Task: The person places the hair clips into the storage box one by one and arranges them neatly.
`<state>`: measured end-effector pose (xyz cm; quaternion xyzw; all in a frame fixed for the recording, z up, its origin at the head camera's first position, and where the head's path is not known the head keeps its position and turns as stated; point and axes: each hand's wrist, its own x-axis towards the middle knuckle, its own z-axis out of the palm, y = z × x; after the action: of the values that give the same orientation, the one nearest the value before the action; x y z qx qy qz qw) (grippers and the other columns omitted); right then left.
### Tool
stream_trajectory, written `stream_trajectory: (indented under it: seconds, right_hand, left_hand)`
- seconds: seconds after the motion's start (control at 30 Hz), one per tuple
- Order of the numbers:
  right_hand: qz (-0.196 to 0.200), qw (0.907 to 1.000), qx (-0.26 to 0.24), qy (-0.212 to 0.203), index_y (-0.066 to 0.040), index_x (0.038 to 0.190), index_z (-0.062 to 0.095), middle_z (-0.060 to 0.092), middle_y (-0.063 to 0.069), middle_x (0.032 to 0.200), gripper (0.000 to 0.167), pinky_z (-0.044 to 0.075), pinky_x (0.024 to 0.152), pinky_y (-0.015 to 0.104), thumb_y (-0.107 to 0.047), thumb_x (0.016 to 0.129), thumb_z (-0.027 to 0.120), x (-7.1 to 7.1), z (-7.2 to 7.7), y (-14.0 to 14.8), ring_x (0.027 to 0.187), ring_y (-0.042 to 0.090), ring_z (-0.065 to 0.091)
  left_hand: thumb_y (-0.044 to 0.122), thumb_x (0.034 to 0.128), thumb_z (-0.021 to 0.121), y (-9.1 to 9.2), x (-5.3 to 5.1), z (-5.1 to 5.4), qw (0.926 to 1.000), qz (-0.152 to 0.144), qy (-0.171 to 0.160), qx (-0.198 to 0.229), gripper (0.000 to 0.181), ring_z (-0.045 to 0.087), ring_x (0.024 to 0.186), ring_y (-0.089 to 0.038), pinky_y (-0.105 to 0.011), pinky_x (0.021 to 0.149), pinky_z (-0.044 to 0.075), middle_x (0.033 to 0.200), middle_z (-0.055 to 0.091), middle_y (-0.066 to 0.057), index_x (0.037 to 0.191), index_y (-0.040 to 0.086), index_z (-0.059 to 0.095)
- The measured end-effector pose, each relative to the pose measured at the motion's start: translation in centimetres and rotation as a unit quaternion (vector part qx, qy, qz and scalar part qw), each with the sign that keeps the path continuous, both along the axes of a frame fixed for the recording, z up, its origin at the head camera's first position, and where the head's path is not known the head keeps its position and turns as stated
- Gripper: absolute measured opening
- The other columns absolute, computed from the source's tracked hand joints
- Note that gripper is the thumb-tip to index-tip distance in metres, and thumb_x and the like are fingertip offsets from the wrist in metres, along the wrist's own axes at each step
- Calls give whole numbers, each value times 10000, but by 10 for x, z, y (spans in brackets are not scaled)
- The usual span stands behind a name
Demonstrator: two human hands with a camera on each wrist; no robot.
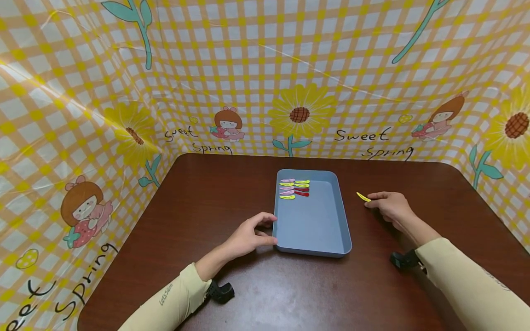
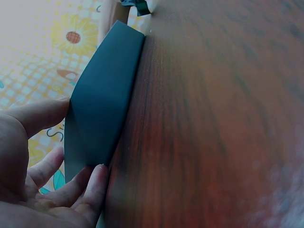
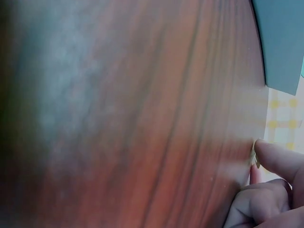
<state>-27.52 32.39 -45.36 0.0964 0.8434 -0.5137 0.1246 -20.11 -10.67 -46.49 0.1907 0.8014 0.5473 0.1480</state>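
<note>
In the head view, my right hand [image 1: 391, 208] pinches a yellow snap hair clip [image 1: 363, 197] between thumb and fingers, right of a grey-blue tray [image 1: 312, 230]. The right wrist view shows only the edge of that clip [image 3: 255, 159] at the fingertips. Against the tray's left side rests my left hand [image 1: 248, 234], its fingers spread and touching the rim and outer wall [image 2: 102, 90]. Inside the tray, at its far left, lie two columns of hair clips: pink clips [image 1: 286, 192] and yellow clips [image 1: 287, 197] on the left, yellow clips [image 1: 302, 181] and red clips [image 1: 302, 194] beside them.
The tray stands on a dark brown wooden table [image 1: 207, 193]. A checked yellow and white sheet [image 1: 248, 59] with flowers and cartoon figures hangs behind and at both sides. Black wrist cameras [image 1: 221, 293] sit below both cuffs.
</note>
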Motion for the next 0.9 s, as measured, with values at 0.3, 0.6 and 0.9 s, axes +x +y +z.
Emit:
stream_trajectory:
  seconds: [0.3,0.6,0.9]
  right_hand:
    - [-205,9992,350,75,73,1346,553,381,-133,502,491,314,429,269,-191,954,688,0,0,-3,427,70,303]
    - [-269,9985,474,83,80,1316,567,378,-135,494,458,310,423,267,-190,961,672,1,1,-6,421,70,295]
    - [-390,9975,585,117,71,1285,601,433,-122,523,414,317,425,272,-176,960,667,0,-1,-6,426,81,317]
  left_hand:
    - [196,866,812,-1,-1,-1,10000,-16,29,-17,555,619,1122,-183,-296,925,538,1343,605,-31,1360,123,570]
    - [183,858,816,-1,-2,-3,10000,-7,17,63,556,599,1143,-183,-271,912,537,1329,609,-17,1354,121,573]
    - [215,865,813,-1,-1,-2,10000,-25,55,31,549,583,1169,-190,-307,941,529,1331,610,-21,1351,124,574]
